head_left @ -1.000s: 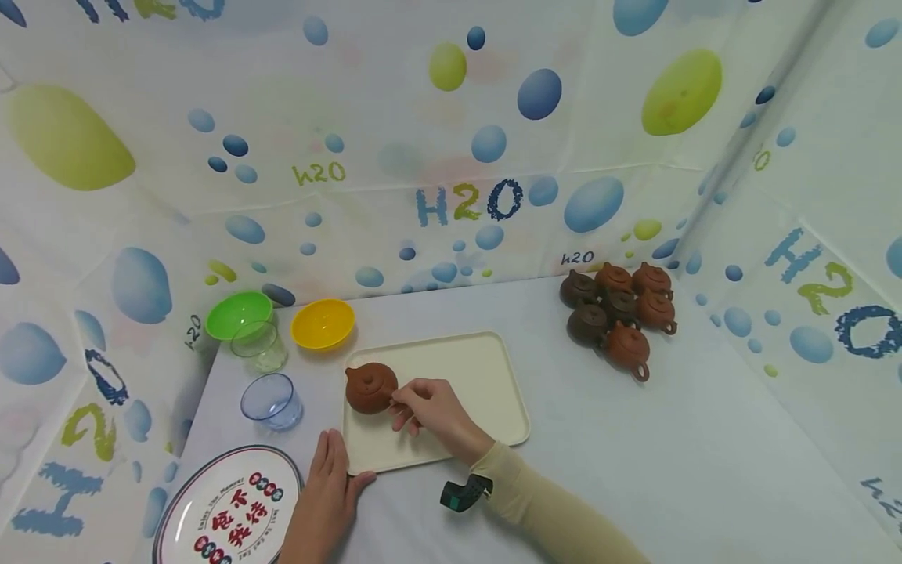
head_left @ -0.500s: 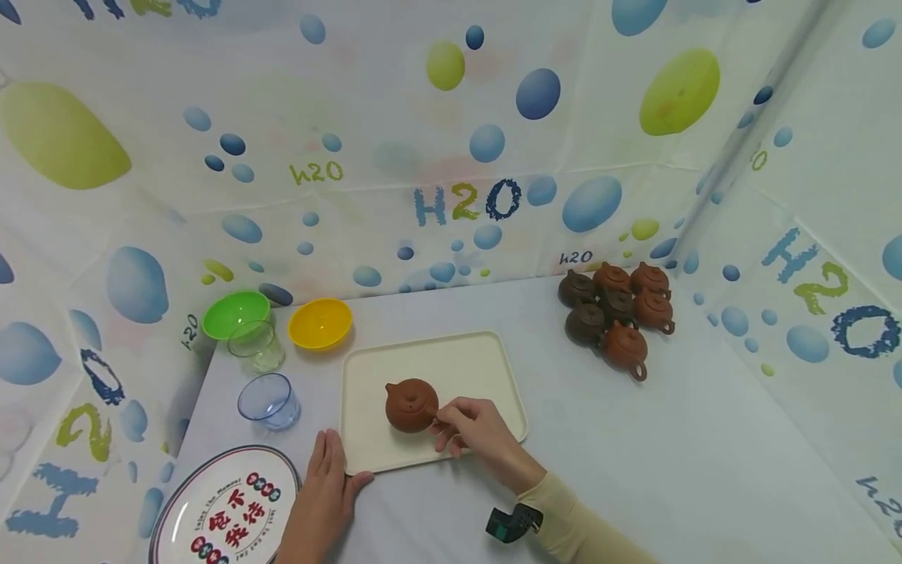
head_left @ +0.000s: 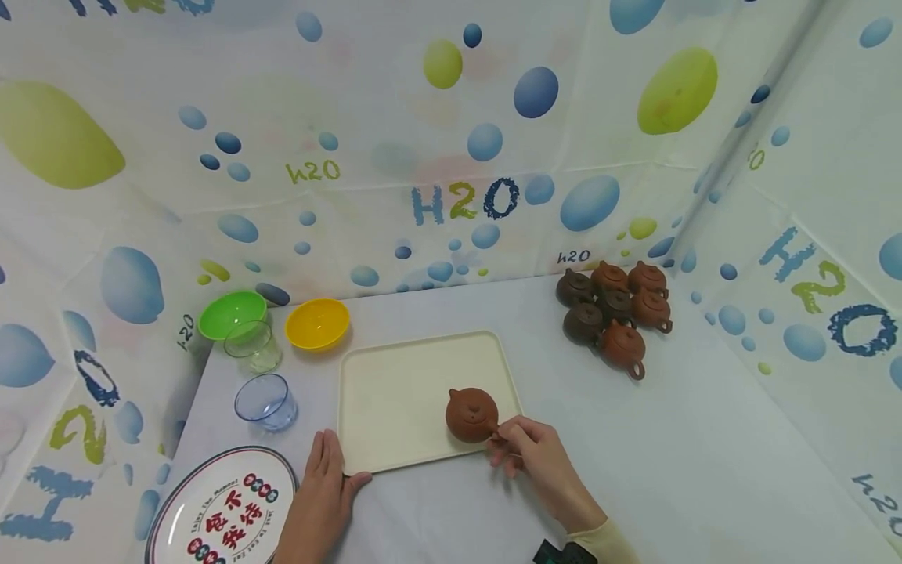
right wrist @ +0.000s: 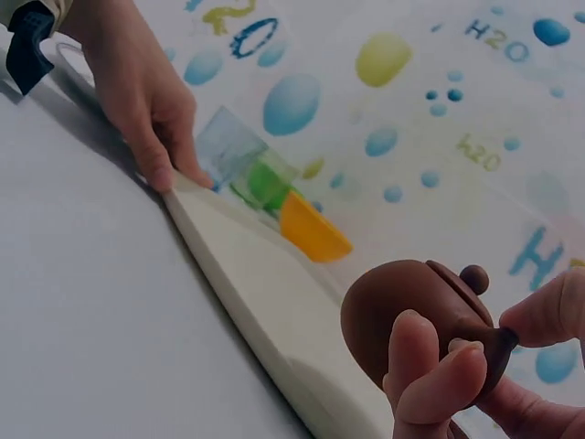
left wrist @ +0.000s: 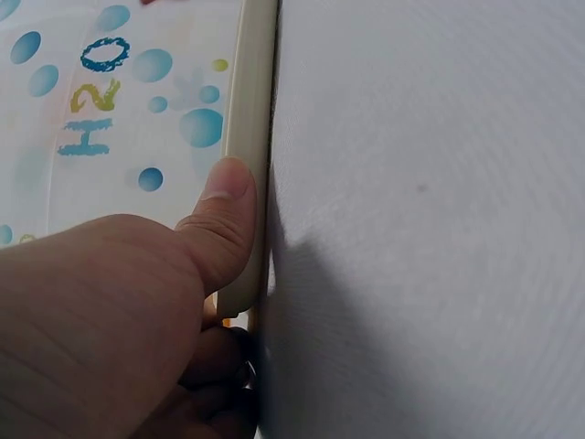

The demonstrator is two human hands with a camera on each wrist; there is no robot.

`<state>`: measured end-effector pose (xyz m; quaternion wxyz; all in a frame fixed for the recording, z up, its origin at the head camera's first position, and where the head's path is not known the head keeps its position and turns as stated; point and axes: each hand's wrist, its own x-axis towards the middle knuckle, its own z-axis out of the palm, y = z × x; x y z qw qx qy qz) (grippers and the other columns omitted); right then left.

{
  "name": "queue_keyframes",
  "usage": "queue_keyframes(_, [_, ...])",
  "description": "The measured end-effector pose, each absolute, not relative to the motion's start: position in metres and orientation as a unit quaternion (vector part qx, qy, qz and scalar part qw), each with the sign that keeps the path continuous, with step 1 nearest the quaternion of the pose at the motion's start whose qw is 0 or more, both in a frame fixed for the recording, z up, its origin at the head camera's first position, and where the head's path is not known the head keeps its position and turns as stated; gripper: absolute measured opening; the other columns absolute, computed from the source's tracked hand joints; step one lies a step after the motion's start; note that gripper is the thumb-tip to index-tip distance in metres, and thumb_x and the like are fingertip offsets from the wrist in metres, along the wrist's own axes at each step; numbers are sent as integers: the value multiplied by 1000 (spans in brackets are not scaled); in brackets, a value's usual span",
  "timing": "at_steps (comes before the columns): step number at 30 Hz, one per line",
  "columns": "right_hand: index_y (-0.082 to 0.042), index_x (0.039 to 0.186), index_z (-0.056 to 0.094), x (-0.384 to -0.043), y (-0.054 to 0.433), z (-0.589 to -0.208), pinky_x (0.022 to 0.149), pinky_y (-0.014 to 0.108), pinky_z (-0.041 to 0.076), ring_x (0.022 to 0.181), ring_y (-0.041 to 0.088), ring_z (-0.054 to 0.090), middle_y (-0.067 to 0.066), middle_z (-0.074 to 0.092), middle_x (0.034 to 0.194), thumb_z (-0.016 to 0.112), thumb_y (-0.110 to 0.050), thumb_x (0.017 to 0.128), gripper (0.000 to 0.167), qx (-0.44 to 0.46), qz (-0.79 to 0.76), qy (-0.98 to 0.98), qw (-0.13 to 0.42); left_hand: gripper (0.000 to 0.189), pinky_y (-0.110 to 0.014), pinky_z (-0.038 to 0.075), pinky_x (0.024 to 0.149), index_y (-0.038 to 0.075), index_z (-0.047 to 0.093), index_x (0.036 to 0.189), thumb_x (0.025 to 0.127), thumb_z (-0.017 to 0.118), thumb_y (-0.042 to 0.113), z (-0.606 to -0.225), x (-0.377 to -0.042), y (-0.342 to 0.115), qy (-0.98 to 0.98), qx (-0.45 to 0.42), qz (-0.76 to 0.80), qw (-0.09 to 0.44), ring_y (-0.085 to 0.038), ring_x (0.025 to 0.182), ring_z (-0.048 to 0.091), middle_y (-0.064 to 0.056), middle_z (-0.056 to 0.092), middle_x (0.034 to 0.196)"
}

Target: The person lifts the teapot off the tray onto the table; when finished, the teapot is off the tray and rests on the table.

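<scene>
A reddish-brown clay teapot (head_left: 470,415) is over the front right part of the cream tray (head_left: 395,399), its spout pointing to the far left. My right hand (head_left: 541,458) pinches the teapot's handle between thumb and fingers; in the right wrist view the teapot's round body (right wrist: 388,315) and lid knob show beside the fingertips. At the tray's front left corner lies my left hand (head_left: 320,497), fingers straight along the left side. Its thumb (left wrist: 226,215) presses on the front rim in the left wrist view.
Several brown and dark clay teapots (head_left: 611,313) cluster at the back right. Left of the tray stand a yellow bowl (head_left: 317,325), a green bowl (head_left: 231,313), a greenish glass (head_left: 257,352) and a blue glass (head_left: 268,407). A printed plate (head_left: 225,509) lies at front left.
My right hand has carried the teapot from the tray's left end rightward and a little nearer, to its front right. My left hand has stayed at the tray's corner.
</scene>
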<state>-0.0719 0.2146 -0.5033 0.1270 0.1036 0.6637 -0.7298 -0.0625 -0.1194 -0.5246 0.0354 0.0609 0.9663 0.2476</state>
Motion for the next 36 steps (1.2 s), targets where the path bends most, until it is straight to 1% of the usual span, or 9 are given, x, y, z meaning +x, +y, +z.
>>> queue_keyframes(3, [6,105,70,-63,228,-503,58,20,52,75,15,72,9,77,97,60,-14,106,22,125,-731,661,112,88,-70,37,122,-24,25,157,104,70,31,-525,-63,-120,966,60,248,38,-59,157,27,-44,27,165])
queue_keyframes(6, [6,104,70,-55,241,-504,57,21,51,73,15,70,8,76,97,58,-11,106,21,161,-728,660,89,89,-70,35,123,-23,23,158,105,69,31,-523,-64,-120,965,55,249,53,-59,158,25,-44,25,166])
queue_keyframes(10, [6,108,72,-43,259,-506,56,23,52,74,16,71,9,77,99,57,-11,107,23,211,-716,662,57,89,-69,35,124,-22,21,159,106,67,33,-521,-65,-119,966,50,245,68,-57,160,22,-42,22,168])
queue_keyframes(15, [4,115,73,-30,282,-513,58,23,54,77,15,72,7,80,100,56,-16,110,27,256,-699,667,29,88,-71,39,120,-24,27,156,103,71,30,-524,-63,-119,967,65,247,25,-60,155,30,-45,29,164])
queue_keyframes(19, [-1,115,73,-20,301,-519,58,21,53,79,13,73,2,81,99,54,-19,112,27,282,-703,652,21,87,-71,41,117,-25,29,155,103,72,29,-526,-60,-118,967,72,244,2,-61,153,34,-46,33,161])
queue_keyframes(21, [-4,114,74,-17,310,-521,58,21,53,79,12,73,0,82,99,53,-22,113,27,286,-709,644,19,87,-70,41,118,-24,28,156,103,72,29,-525,-60,-118,967,67,244,9,-60,153,33,-45,32,162])
queue_keyframes(27, [-12,104,75,-10,338,-527,55,19,52,77,9,73,-4,82,97,53,-27,115,29,281,-723,630,-6,88,-69,34,124,-23,23,158,105,69,30,-520,-62,-118,966,47,246,58,-59,158,25,-43,24,166])
queue_keyframes(32, [-14,102,76,-6,360,-530,54,19,54,77,7,72,-5,81,95,53,-28,115,30,278,-731,622,-31,89,-68,33,124,-24,23,158,104,70,29,-519,-63,-117,966,49,247,63,-59,158,25,-43,25,166])
queue_keyframes(36, [-17,100,77,-7,376,-531,55,19,54,77,6,71,-7,81,92,50,-27,115,32,309,-719,621,-35,89,-69,34,124,-24,23,158,104,70,31,-519,-64,-117,966,51,244,60,-59,157,25,-44,25,166])
